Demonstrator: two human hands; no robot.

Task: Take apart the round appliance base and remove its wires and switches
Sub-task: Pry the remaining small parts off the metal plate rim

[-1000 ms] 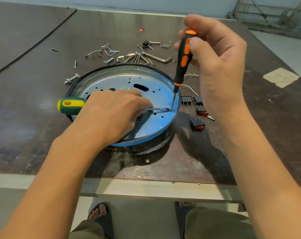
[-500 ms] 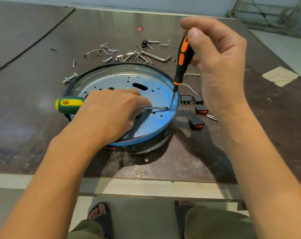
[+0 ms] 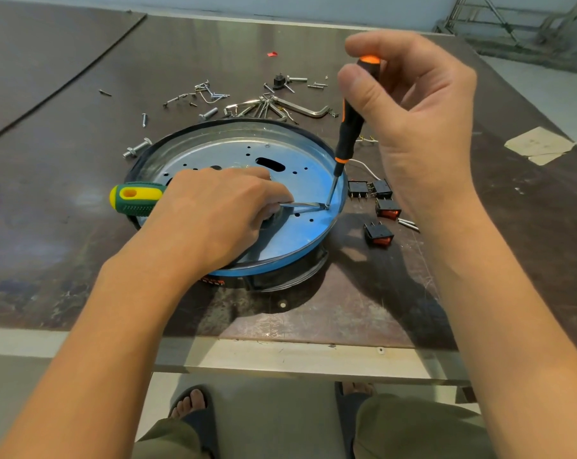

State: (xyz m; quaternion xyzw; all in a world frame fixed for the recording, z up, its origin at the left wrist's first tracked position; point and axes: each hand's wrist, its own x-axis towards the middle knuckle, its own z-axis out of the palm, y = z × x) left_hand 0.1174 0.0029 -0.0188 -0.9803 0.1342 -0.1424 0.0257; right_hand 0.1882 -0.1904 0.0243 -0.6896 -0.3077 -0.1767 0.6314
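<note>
Nearest the table edge, the L hand is curled tight round the green-and-yellow screwdriver, knuckles down on the round base, which sits on the table right in front of the person, open side up. Its blade lies almost flat across the metal plate toward the right rim, prob. as a lever or brace. Above that spot the R hand pinches the cap end of the small orange-and-black screwdriver betw. thumb and fingertips, shaft nearly upright, tip meeting the other blade by the rim. That light grip looks made for spinning a small screw; can't see the screw itself. Just right of the base lie four black switches, two showing red rockers, already out, w/ a white wire curling beside them. Farther back, loose screws and bolts and a bunch of hex keys are scattered within reach but out of the work area.
</note>
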